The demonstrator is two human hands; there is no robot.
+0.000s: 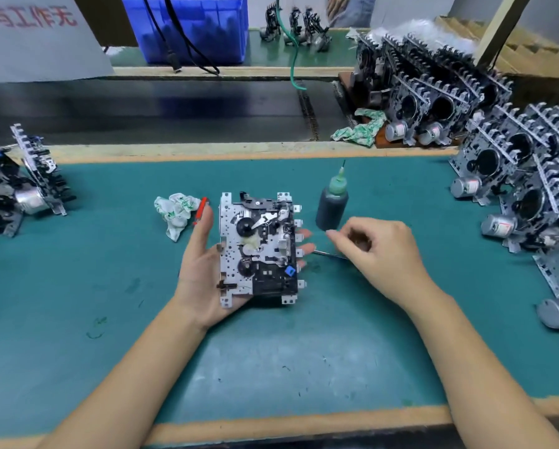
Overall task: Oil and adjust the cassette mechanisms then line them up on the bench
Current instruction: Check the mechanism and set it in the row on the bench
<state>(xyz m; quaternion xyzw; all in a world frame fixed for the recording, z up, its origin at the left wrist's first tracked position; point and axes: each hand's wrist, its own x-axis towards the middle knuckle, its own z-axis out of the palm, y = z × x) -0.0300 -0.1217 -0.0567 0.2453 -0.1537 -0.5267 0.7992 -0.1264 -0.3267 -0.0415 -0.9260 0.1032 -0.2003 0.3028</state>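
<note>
My left hand (200,270) cradles one cassette mechanism (258,247) flat on its palm over the green mat, metal plate and black wheels facing up. Just right of it, my right hand (378,251) is curled over a thin metal tool (330,254) that lies on the mat; whether the fingers grip it I cannot tell. A dark oil bottle (332,205) with a green needle tip stands upright behind the right hand. Several mechanisms (530,189) stand in rows at the right. A few more mechanisms (22,186) stand at the left edge.
A crumpled white-and-green cloth (174,212) and a red-handled tool (201,209) lie left of the held mechanism. A second cloth (359,129) lies on the dark conveyor (142,108) behind the bench. A blue bin (190,27) stands at the back.
</note>
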